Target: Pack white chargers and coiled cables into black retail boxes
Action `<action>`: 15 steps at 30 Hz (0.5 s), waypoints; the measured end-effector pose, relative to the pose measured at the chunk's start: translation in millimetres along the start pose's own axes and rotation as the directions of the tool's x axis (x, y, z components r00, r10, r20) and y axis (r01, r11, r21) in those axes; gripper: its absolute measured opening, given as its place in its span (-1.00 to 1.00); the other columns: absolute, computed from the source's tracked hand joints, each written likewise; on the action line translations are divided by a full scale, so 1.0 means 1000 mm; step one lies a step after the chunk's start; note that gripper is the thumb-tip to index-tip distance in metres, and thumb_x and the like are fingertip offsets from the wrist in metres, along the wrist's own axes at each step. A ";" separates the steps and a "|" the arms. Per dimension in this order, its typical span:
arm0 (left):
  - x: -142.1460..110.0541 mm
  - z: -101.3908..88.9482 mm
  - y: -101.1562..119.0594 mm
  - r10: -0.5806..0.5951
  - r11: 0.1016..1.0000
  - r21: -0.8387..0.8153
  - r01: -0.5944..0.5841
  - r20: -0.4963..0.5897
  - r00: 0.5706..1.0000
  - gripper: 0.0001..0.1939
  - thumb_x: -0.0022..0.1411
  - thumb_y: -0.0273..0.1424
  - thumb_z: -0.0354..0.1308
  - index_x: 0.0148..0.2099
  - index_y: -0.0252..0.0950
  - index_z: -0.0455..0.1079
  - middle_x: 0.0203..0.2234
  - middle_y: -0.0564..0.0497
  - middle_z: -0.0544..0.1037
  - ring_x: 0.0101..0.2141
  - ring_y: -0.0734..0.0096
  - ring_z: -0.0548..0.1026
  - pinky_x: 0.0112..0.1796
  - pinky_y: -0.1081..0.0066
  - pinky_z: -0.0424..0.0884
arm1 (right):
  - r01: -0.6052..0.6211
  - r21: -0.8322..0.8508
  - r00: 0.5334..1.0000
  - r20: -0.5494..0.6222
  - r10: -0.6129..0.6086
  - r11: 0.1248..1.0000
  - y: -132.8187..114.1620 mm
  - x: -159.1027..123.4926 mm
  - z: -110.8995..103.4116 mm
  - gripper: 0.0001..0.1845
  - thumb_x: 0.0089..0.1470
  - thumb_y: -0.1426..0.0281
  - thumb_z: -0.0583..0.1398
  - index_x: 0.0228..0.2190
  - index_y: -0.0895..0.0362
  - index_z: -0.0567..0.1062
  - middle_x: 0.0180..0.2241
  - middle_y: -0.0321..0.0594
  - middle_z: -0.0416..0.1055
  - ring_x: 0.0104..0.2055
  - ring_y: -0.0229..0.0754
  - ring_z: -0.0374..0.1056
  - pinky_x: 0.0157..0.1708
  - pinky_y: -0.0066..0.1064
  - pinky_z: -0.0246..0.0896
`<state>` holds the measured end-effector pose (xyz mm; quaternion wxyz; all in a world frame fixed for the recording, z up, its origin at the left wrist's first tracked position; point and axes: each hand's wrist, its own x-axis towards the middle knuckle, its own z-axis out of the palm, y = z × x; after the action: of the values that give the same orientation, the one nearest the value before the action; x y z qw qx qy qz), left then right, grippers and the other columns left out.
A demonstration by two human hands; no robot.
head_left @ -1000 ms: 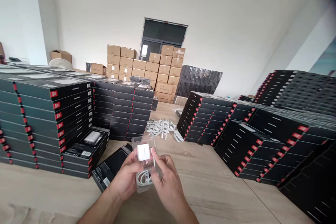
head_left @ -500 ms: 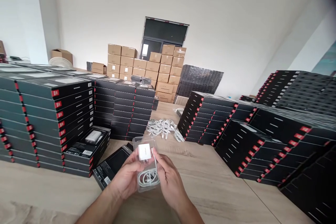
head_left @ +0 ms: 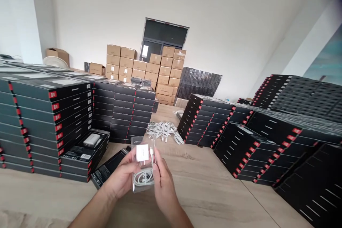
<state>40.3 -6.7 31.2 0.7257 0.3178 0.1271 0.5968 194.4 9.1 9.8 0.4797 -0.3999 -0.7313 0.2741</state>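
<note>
Between my hands is a clear plastic tray (head_left: 135, 187) with a white charger plug (head_left: 142, 152) in its upper part and a coiled white cable (head_left: 143, 178) below. My left hand (head_left: 121, 174) grips the tray's left side, thumb over its front near the plug's prongs. On the right edge, my right hand (head_left: 162, 178) presses with its fingers, beside the cable's connector (head_left: 151, 151). Behind my left wrist a black box (head_left: 109, 166) lies on the table, partly hidden. Another white charger (head_left: 91, 140) rests on a low stack of black boxes to the left.
Tall stacks of black boxes (head_left: 72, 114) stand at the left, and more black boxes (head_left: 256, 149) at the right. A heap of white cables (head_left: 165, 130) lies on the wooden table (head_left: 203, 185) beyond my hands. Brown cartons (head_left: 153, 68) are piled at the back.
The cable's connector end now lies straight beside the plug inside the tray; before, my right fingers were on it. My right fingers have moved to the tray's edge. The view has shifted slightly.
</note>
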 end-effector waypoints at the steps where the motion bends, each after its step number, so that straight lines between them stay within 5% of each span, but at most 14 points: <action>1: 0.001 -0.001 0.003 -0.002 1.000 0.003 0.002 0.001 1.000 -0.28 -0.10 -0.63 0.18 0.16 -0.18 0.28 -0.17 -0.08 0.59 -0.20 0.12 0.54 -0.18 0.22 0.39 | -0.074 0.102 0.997 0.022 0.072 0.992 0.000 0.000 -0.001 -0.40 0.25 0.30 0.01 0.28 -0.02 0.03 -0.04 -0.14 0.40 -0.09 -0.14 0.39 -0.08 -0.33 0.33; 6: 0.002 -0.004 0.002 -0.008 0.994 0.109 0.019 -0.106 0.994 -0.30 -0.03 -0.53 0.26 0.19 -0.15 0.21 -0.07 -0.11 0.53 -0.08 0.06 0.49 -0.14 0.15 0.39 | -0.284 0.435 0.959 0.111 0.262 0.855 0.005 0.001 -0.008 -0.22 0.04 0.20 0.25 0.23 0.09 0.16 -0.13 -0.13 0.37 -0.32 -0.19 0.34 -0.39 -0.38 0.33; 11: 0.004 -0.005 -0.004 -0.011 0.923 0.372 0.096 -0.225 0.974 -0.13 -0.10 -0.53 0.33 0.24 -0.10 0.08 -0.04 -0.09 0.50 -0.16 0.24 0.50 -0.21 0.33 0.38 | -0.291 0.489 0.947 0.027 0.319 0.822 0.004 0.005 -0.012 -0.20 -0.02 0.24 0.29 0.21 0.12 0.18 -0.18 -0.18 0.34 -0.30 -0.21 0.30 -0.35 -0.40 0.29; 15: 0.006 -0.009 -0.005 0.009 0.897 0.433 0.086 -0.211 0.977 -0.20 -0.07 -0.49 0.29 0.22 -0.15 0.11 -0.18 -0.03 0.54 -0.30 0.33 0.51 -0.27 0.36 0.37 | -0.393 0.513 0.917 0.157 0.366 0.763 -0.001 0.007 -0.019 -0.08 -0.14 0.31 0.35 0.22 0.14 0.15 -0.22 -0.19 0.35 -0.30 -0.17 0.31 -0.39 -0.38 0.29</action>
<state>40.1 1.3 22.5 0.6296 0.4068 0.3401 0.5679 210.2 14.4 21.8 0.4888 -0.3831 -0.5407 0.5674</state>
